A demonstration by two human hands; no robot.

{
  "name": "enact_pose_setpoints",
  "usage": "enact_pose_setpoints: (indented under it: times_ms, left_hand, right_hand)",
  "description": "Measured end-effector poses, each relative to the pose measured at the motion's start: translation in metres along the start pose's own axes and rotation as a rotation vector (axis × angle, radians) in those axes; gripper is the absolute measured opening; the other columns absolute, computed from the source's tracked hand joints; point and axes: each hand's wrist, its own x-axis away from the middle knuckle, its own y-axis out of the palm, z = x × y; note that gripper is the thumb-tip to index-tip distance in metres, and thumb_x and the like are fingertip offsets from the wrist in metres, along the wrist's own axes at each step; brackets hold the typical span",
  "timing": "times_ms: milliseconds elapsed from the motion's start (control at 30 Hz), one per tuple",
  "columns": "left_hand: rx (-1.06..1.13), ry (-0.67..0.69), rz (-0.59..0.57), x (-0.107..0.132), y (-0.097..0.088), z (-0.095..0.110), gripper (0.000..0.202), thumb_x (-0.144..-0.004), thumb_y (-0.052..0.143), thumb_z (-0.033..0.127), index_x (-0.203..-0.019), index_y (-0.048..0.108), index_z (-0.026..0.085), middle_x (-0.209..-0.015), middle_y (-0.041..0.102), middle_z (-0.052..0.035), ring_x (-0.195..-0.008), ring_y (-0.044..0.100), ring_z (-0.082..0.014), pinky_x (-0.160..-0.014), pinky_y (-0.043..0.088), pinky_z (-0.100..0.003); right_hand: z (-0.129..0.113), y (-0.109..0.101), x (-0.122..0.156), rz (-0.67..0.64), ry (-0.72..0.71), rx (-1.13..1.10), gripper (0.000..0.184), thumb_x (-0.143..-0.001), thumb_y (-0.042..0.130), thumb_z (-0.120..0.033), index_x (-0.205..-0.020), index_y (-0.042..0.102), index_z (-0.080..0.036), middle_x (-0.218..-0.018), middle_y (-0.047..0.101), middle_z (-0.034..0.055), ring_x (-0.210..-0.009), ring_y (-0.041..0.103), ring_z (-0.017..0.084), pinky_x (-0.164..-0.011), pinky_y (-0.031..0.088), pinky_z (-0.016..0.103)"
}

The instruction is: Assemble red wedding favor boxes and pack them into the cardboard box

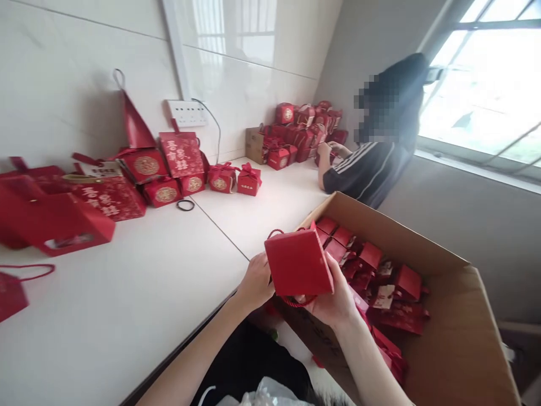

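A plain red face of a gift box (298,263) is turned up toward me, held between both hands over the near edge of the table and the carton. My left hand (256,282) grips its left side, fingers partly hidden behind it. Around its right side wraps my right hand (336,299), thumb along the edge. Red twisted cord shows above and below the box. Just to the right, a large open cardboard carton (460,304) holds many small red gift boxes (372,256), some with pale tags.
Red gift boxes (164,192) with gold marks line the wall on the white table (169,293). A black ring (185,205) lies there. Farther back, a person in a dark striped sleeve (359,163) works beside stacked red boxes (304,127). A power socket (186,113) is on the wall.
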Motion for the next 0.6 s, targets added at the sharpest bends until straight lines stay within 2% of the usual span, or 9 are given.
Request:
enact_pose_setpoints:
  times_ms: [100,167,200,267,333,500,600]
  left_hand:
    - [-0.082,0.074,-0.077,0.003,0.027,-0.006,0.032,-0.083,0.049,0.02,-0.114,0.051,0.017,-0.126,0.054,-0.0135,-0.124,0.044,-0.0295,-0.101,0.039,-0.049]
    - [-0.104,0.068,-0.059,0.007,0.034,-0.011,0.03,-0.083,0.048,0.021,-0.113,0.049,0.017,-0.125,0.053,-0.0136,-0.124,0.044,-0.0288,-0.1,0.039,-0.048]
    - [-0.119,0.077,-0.046,0.008,0.036,-0.013,0.029,-0.084,0.047,0.022,-0.112,0.049,0.017,-0.124,0.053,-0.0129,-0.121,0.046,-0.0278,-0.099,0.04,-0.046]
    - [-0.143,0.113,-0.009,0.009,0.037,-0.018,0.028,-0.084,0.046,0.023,-0.111,0.048,0.018,-0.122,0.054,-0.0122,-0.118,0.049,-0.0263,-0.098,0.041,-0.044]
    - [-0.159,0.157,0.034,0.01,0.039,-0.023,0.027,-0.085,0.045,0.023,-0.112,0.048,0.018,-0.121,0.054,-0.0125,-0.116,0.05,-0.0259,-0.096,0.042,-0.043]
    - [-0.188,0.19,0.111,0.009,0.048,-0.034,0.03,-0.085,0.044,0.026,-0.114,0.048,0.02,-0.12,0.056,-0.0124,-0.114,0.052,-0.0268,-0.094,0.042,-0.042]
    - [-0.192,0.199,0.109,0.008,0.049,-0.036,0.031,-0.084,0.045,0.025,-0.115,0.048,0.02,-0.12,0.055,-0.0124,-0.114,0.052,-0.0272,-0.094,0.041,-0.042]
  right_hand:
    - [-0.02,-0.041,0.023,0.258,-0.19,0.149,0.035,-0.07,0.068,-0.046,-0.095,0.061,-0.023,-0.084,0.071,0.0035,-0.077,0.067,0.023,-0.061,0.057,0.033]
    - [-0.038,-0.068,0.043,0.429,-0.273,0.155,0.037,-0.065,0.072,-0.04,-0.098,0.06,-0.025,-0.088,0.071,0.0036,-0.085,0.068,0.025,-0.068,0.058,0.036]
    - [-0.047,-0.08,0.053,0.473,-0.28,0.128,0.039,-0.066,0.071,-0.039,-0.1,0.06,-0.025,-0.092,0.071,0.0043,-0.09,0.067,0.025,-0.07,0.059,0.036]
    - [-0.061,-0.096,0.073,0.476,-0.254,0.047,0.041,-0.069,0.066,-0.044,-0.106,0.059,-0.027,-0.101,0.07,0.0062,-0.1,0.064,0.026,-0.07,0.059,0.034]
    - [-0.068,-0.104,0.089,0.433,-0.232,-0.023,0.042,-0.074,0.059,-0.049,-0.111,0.058,-0.029,-0.108,0.068,0.0069,-0.107,0.061,0.025,-0.067,0.059,0.031]
    - [-0.062,-0.111,0.109,0.405,-0.271,0.005,0.046,-0.078,0.05,-0.06,-0.11,0.059,-0.029,-0.113,0.066,0.0078,-0.113,0.057,0.025,-0.064,0.058,0.029]
    - [-0.059,-0.123,0.114,0.473,-0.322,0.066,0.044,-0.075,0.054,-0.06,-0.103,0.06,-0.027,-0.106,0.068,0.0085,-0.109,0.059,0.026,-0.067,0.058,0.034]
